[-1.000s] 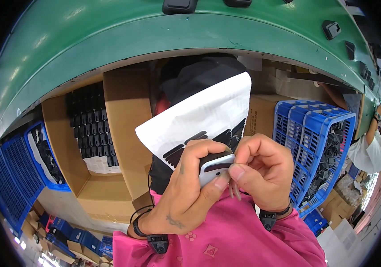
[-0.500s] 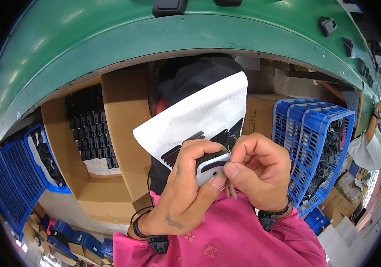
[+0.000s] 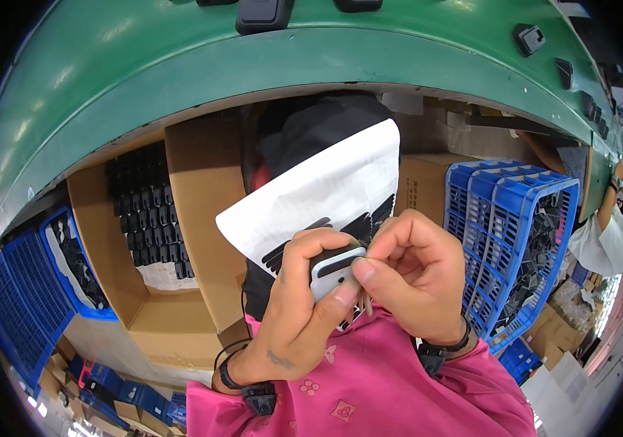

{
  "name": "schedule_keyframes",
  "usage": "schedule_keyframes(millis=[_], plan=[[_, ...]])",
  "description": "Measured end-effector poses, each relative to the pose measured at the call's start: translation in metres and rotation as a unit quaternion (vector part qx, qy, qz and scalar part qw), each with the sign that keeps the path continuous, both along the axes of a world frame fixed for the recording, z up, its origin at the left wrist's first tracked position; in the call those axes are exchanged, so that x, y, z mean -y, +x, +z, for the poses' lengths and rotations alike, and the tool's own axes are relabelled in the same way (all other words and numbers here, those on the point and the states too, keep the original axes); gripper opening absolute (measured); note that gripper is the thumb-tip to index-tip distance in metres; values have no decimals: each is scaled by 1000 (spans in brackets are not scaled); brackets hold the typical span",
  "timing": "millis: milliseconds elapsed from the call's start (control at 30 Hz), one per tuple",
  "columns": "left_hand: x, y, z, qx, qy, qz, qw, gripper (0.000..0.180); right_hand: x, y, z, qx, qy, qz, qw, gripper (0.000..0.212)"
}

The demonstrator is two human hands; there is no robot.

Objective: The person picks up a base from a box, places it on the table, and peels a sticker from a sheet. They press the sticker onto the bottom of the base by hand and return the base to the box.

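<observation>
A curved green conveyor belt [image 3: 180,95] arches over the top of the view, carrying a few small black parts [image 3: 264,13], and below it sits a workplace crowded with boxes. Just under the belt, the left hand [image 3: 304,313] is wrapped around a small white-and-grey device [image 3: 334,269], its fingers closed firmly on the device so the face tilts up toward the eyes. The right hand [image 3: 413,280] touches the device from the side, thumb and forefinger pinched together at its edge as if working on a small detail there; whether anything sits between those fingertips cannot be told. A white plastic bag [image 3: 326,193] with black markings stands up behind the device, seemingly trapped against it by the left grip, which keeps it out of the way. Left of the device, an open cardboard box [image 3: 202,189] holds rows of black parts [image 3: 147,211], with blue crates [image 3: 27,291] beyond. Right of the device stands another blue crate [image 3: 515,226], and past it a co-worker's arm [image 3: 606,211] reaches toward the belt.
</observation>
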State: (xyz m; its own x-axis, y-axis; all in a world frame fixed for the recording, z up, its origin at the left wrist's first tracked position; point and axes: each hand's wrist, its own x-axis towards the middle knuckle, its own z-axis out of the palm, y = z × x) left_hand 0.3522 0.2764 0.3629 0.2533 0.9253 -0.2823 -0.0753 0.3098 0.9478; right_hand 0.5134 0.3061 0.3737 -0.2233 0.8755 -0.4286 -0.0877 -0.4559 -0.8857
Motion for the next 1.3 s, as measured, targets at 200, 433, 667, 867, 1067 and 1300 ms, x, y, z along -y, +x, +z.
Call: schedule_keyframes(millis=[200,433,667,867,1067,1300], plan=[[0,0,2,181,-168,52,968,42,0,12,-3,-8,-74,-32,997,9],[10,11,-11,188,9,124,974,42,7,16,4,154,107,199,962,28],[21,-24,0,70,152,97,981,48,2,11,4,67,185,298,934,23],[21,-61,7,-162,160,-143,963,45,3,1,-3,139,306,333,881,19],[19,-53,6,20,8,253,967,69,4,-23,-30,382,372,17,845,29],[13,-36,-12,173,-49,295,938,58,11,-33,-46,401,412,22,818,24]])
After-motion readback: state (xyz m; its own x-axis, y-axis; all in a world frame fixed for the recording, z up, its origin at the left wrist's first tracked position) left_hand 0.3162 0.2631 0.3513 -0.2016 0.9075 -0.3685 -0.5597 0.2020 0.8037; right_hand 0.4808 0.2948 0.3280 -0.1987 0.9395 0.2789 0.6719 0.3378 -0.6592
